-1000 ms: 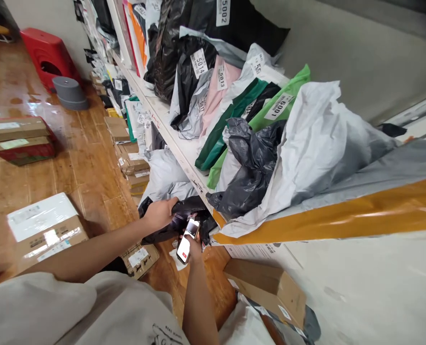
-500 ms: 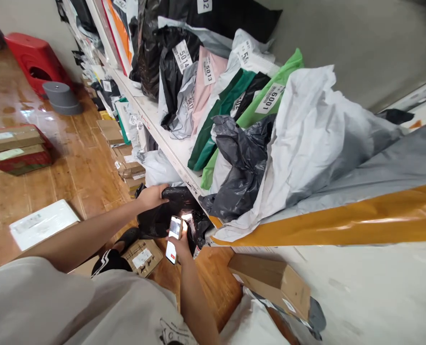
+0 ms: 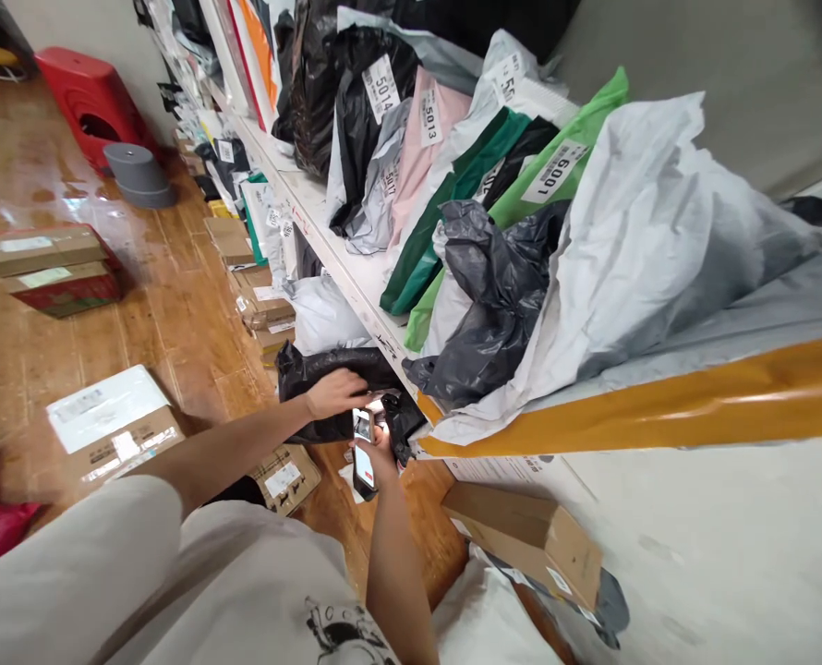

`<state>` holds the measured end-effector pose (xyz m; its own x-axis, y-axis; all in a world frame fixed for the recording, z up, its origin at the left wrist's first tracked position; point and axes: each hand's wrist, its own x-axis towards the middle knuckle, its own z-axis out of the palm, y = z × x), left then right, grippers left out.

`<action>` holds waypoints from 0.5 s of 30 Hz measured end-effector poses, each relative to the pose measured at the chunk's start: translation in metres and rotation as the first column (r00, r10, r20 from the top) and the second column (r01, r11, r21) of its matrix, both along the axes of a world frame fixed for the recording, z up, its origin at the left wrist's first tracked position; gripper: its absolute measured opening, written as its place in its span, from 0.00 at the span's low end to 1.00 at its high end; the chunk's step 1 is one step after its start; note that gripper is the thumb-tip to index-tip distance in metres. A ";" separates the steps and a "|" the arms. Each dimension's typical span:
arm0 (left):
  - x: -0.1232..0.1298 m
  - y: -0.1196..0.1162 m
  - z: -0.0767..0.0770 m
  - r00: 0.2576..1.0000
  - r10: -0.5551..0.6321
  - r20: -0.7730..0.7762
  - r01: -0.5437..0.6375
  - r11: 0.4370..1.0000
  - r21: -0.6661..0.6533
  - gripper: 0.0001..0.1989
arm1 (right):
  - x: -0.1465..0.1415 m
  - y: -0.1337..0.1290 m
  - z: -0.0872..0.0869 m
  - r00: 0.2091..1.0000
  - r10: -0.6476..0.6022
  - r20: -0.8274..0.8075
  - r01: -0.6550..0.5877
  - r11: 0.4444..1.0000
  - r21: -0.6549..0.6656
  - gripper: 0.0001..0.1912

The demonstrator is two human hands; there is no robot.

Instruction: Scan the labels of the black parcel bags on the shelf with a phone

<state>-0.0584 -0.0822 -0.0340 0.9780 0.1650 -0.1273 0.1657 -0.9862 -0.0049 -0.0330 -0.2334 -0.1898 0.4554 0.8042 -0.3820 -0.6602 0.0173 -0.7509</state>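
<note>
My left hand [image 3: 338, 392] lies over a black plastic bag [image 3: 307, 369] under the shelf edge, its back up and its fingers stretched towards the phone. My right hand [image 3: 384, 457] is closed around a phone [image 3: 364, 453] with a lit screen, just below and right of my left hand. Light shines on the bag's folds behind the phone. Above my hands, the shelf [image 3: 356, 282] bears a crumpled dark grey bag [image 3: 494, 305], a green bag labelled 6001 [image 3: 595, 129] and a big white bag [image 3: 625, 240].
Cartons [image 3: 522, 536] stand at the lower right by a white sack [image 3: 487, 619]. On the wooden floor lie a white-topped parcel [image 3: 106, 406], a labelled box [image 3: 290, 480] and more boxes [image 3: 57, 268]. A red stool [image 3: 96, 102] and a grey stool [image 3: 138, 175] are farther back.
My left hand has let go of the bag's upper edge and moved right and down, closer to the phone. The phone and my right hand have shifted slightly right; the view has also shifted.
</note>
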 end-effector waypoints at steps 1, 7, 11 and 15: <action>0.002 -0.001 -0.006 0.989 -0.133 -0.065 0.129 0.990 -0.061 0.13 | 0.002 -0.004 0.003 1.000 0.016 0.006 -0.016 1.000 -0.002 0.09; 0.016 -0.001 -0.007 0.871 -0.441 -0.217 0.413 0.896 -0.165 0.21 | 0.012 -0.028 0.018 0.999 0.040 -0.016 -0.040 0.999 0.015 0.05; 0.041 -0.021 -0.011 0.861 -0.422 -0.284 0.408 0.906 -0.110 0.13 | 0.008 -0.036 0.021 0.994 -0.007 -0.106 0.009 1.000 0.016 0.06; 0.074 -0.036 -0.024 0.828 -0.417 -0.375 0.399 0.908 -0.130 0.06 | 0.001 -0.041 0.021 0.981 -0.050 -0.187 0.055 0.998 0.021 0.09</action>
